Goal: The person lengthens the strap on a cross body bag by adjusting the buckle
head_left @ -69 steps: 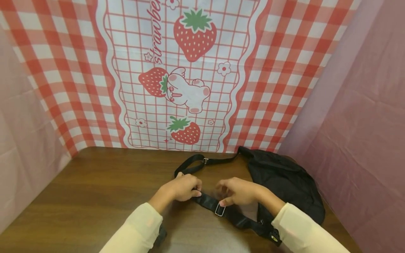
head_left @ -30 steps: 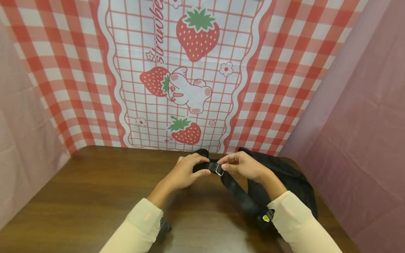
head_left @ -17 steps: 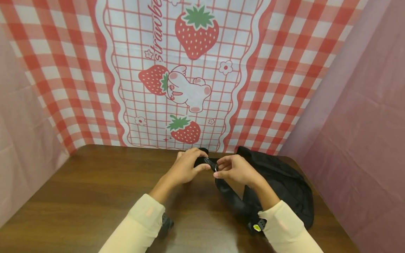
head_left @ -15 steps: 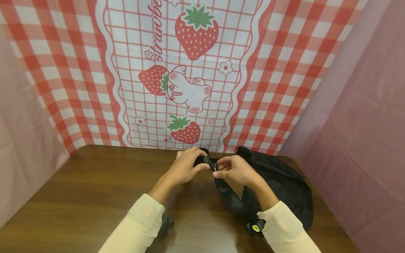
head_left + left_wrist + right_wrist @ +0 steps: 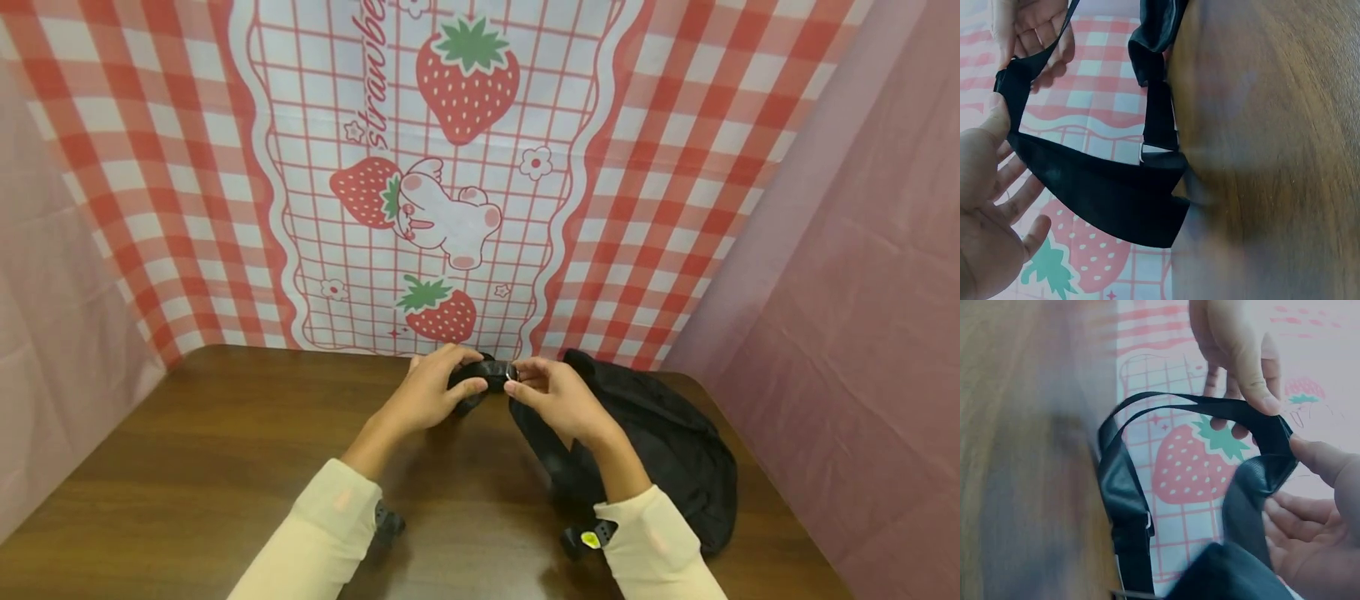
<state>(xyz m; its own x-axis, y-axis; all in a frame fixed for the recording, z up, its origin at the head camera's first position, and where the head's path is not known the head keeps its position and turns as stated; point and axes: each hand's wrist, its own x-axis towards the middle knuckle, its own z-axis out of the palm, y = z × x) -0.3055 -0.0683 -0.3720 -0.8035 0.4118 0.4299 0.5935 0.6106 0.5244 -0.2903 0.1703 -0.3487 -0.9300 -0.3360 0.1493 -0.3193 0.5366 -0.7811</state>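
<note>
A black bag (image 5: 667, 450) with a long black strap (image 5: 491, 372) lies at the right of the table. In the head view, my left hand (image 5: 427, 392) pinches the strap between thumb and fingers. Close beside it, my right hand (image 5: 562, 404) pinches the strap at its silver slide buckle (image 5: 512, 372). The left wrist view shows the strap (image 5: 1097, 187) hanging in a wide loop below my left hand (image 5: 985, 200). A second metal buckle (image 5: 1142, 153) sits lower on that loop. In the right wrist view, my right thumb (image 5: 1316, 456) presses the strap's folded edge.
The brown wooden table (image 5: 225, 450) runs back to a red-and-white checked cloth (image 5: 172, 208) printed with strawberries. Pink cloth (image 5: 847, 350) hangs along the right side, and pale cloth (image 5: 60, 317) along the left. A dark band with a yellow-green spot (image 5: 591, 540) is at my right wrist.
Both hands have lifted the strap from lower on the table toward the back, and the right hand has closed on the buckle. Since half a second ago the strap piece has turned level.
</note>
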